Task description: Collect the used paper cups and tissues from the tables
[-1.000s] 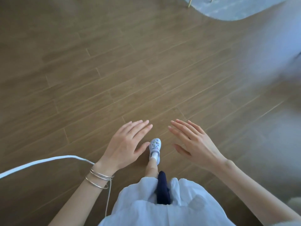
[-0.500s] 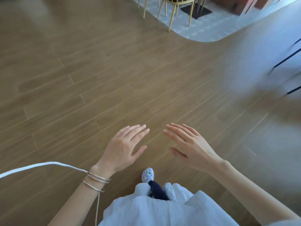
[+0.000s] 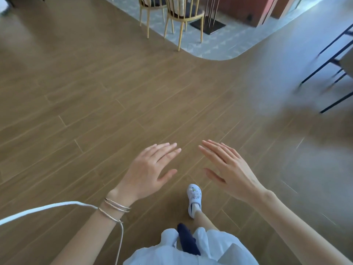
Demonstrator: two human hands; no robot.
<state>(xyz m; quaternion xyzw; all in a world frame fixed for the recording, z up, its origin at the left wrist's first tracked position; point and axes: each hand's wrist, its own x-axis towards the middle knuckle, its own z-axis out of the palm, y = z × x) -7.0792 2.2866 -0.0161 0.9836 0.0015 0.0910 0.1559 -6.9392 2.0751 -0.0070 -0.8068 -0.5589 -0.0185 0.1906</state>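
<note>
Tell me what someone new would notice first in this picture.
Two open, empty hands, the left hand and the right hand, hover low in the middle over the wooden floor. A white shoe shows just below them. Two pale chairs stand at the top edge.

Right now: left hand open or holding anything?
Open and empty. The left hand hangs over the wood floor with fingers straight and spread, nothing in them.

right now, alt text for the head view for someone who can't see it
The left hand and right hand are held open, fingers straight, above a wooden floor, holding nothing. A white shoe shows below them, and wooden chairs stand at the top edge of the view.
</note>
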